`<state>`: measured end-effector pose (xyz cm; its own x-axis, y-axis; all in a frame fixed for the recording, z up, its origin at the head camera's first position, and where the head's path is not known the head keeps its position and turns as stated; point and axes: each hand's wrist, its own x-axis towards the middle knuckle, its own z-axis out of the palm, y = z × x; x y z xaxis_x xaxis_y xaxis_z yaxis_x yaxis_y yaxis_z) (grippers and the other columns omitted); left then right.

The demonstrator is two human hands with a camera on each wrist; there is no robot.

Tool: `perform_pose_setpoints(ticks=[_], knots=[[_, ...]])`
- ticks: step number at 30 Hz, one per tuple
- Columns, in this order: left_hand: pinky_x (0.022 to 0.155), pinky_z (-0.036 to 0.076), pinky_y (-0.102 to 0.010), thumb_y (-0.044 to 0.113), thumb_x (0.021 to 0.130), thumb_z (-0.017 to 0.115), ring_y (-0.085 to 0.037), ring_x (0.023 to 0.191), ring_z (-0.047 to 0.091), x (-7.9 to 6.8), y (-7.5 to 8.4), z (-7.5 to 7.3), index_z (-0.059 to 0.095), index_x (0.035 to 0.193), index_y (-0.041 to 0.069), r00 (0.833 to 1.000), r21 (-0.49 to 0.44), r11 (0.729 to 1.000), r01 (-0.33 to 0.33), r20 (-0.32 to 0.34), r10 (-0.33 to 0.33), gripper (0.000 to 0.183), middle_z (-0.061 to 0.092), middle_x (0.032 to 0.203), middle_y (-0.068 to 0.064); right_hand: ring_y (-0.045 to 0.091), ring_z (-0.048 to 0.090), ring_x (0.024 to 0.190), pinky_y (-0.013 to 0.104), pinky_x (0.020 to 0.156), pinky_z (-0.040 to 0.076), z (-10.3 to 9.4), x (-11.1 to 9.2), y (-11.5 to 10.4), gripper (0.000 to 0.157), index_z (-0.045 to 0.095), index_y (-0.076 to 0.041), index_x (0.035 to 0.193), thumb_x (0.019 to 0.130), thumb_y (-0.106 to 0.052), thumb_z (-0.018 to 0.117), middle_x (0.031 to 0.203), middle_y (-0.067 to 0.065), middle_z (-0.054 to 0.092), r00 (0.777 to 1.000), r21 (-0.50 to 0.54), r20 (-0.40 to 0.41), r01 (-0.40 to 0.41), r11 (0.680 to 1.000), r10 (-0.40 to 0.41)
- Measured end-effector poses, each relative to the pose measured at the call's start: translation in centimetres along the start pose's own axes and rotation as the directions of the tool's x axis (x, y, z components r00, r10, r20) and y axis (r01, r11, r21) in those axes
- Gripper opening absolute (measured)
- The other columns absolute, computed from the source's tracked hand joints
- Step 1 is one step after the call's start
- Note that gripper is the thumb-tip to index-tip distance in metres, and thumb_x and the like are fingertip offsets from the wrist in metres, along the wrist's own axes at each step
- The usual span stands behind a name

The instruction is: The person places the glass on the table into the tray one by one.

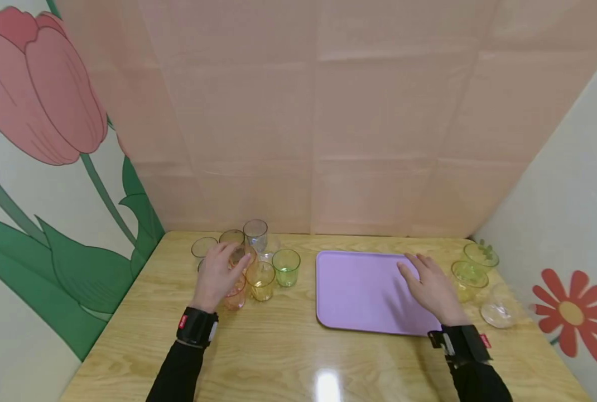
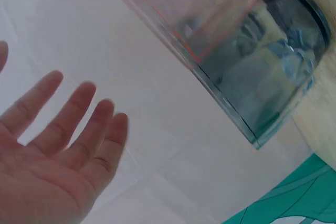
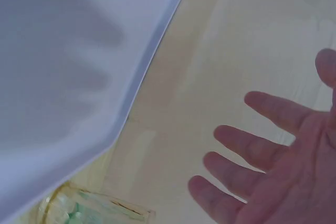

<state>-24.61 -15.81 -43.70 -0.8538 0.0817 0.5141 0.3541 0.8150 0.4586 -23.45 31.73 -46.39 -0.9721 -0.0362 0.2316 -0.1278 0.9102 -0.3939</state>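
My left hand (image 1: pixel 219 276) hovers over a cluster of see-through drinking glasses at the table's left, hiding some of them. In the left wrist view its fingers are spread and apart from a pink glass and a dark bluish glass (image 2: pixel 262 72). Around this hand stand a pink glass (image 1: pixel 235 298), a yellow glass (image 1: pixel 261 286), a green glass (image 1: pixel 287 272) and a greyish glass (image 1: pixel 255 231). Above the right part of a purple tray (image 1: pixel 361 290) is my right hand (image 1: pixel 431 290), its fingers loosely extended and holding nothing.
To the tray's right stand a light green glass (image 1: pixel 481 257), a yellow-green glass (image 1: pixel 469 279) and a clear glass (image 1: pixel 497 314). A pinkish sheet (image 1: pixel 313 123) covers the back wall. Flower-painted walls flank the wooden table (image 1: pixel 273 357).
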Motion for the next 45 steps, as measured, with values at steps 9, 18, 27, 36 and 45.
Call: perform_pose_setpoints(ticks=[9, 18, 27, 36, 45], knots=[[0.07, 0.053, -0.034, 0.028, 0.093, 0.067, -0.018, 0.081, 0.064, 0.0, 1.9, 1.5, 0.074, 0.101, 0.01, 0.995, -0.157, 0.987, 0.028, -0.086, -0.041, 0.021, 0.069, 0.088, -0.004, 0.054, 0.036, 0.131, 0.069, 0.101, 0.029, 1.0, 0.0, -0.1, 0.06, 0.048, 0.0, 0.141, 0.102, -0.045, 0.045, 0.143, 0.034, 0.042, 0.995, 0.119, -0.104, 0.006, 0.993, 0.006], [0.063, 0.05, -0.025, 0.027, 0.094, 0.067, -0.008, 0.069, 0.06, -0.8, 3.5, 2.9, 0.075, 0.097, 0.013, 0.998, -0.157, 0.988, 0.018, -0.06, -0.028, 0.017, 0.068, 0.078, 0.002, 0.05, 0.049, 0.121, 0.062, 0.097, 0.037, 2.4, -0.4, 0.5, 0.049, 0.056, 0.003, 0.132, 0.097, -0.031, 0.062, 0.133, 0.029, 0.054, 0.97, 0.181, -0.228, 0.125, 0.976, -0.082], [0.06, 0.048, -0.021, 0.025, 0.095, 0.065, -0.004, 0.064, 0.058, -1.3, 5.2, 3.8, 0.076, 0.094, 0.015, 0.995, -0.163, 0.982, -0.097, -0.004, 0.098, 0.014, 0.067, 0.073, 0.006, 0.048, 0.059, 0.105, 0.059, 0.084, 0.048, 1.3, -0.2, 1.0, 0.04, 0.061, 0.006, 0.124, 0.092, -0.018, 0.067, 0.119, 0.031, 0.062, 0.936, 0.179, -0.348, 0.127, 0.976, -0.058], [0.058, 0.043, -0.016, 0.028, 0.093, 0.067, 0.0, 0.063, 0.054, -2.1, 7.8, 5.4, 0.077, 0.094, 0.016, 0.972, -0.185, 0.965, -0.184, 0.115, 0.207, 0.015, 0.066, 0.071, 0.009, 0.041, 0.062, 0.105, 0.039, 0.084, 0.045, -1.8, -1.9, 3.2, 0.04, 0.064, -0.002, 0.126, 0.094, -0.027, 0.063, 0.119, 0.024, 0.066, 0.864, 0.215, -0.463, -0.109, 0.971, 0.199], [0.055, 0.04, -0.015, 0.024, 0.093, 0.067, 0.0, 0.061, 0.05, -2.7, 9.4, 7.2, 0.076, 0.088, 0.016, 0.948, -0.251, 0.949, -0.189, 0.207, 0.243, 0.013, 0.063, 0.069, 0.01, 0.049, 0.046, 0.127, 0.064, 0.1, 0.034, -3.2, -3.4, 6.7, 0.046, 0.058, -0.005, 0.134, 0.094, -0.027, 0.061, 0.14, 0.025, 0.052, 0.771, 0.267, -0.484, -0.32, 0.909, 0.414]])
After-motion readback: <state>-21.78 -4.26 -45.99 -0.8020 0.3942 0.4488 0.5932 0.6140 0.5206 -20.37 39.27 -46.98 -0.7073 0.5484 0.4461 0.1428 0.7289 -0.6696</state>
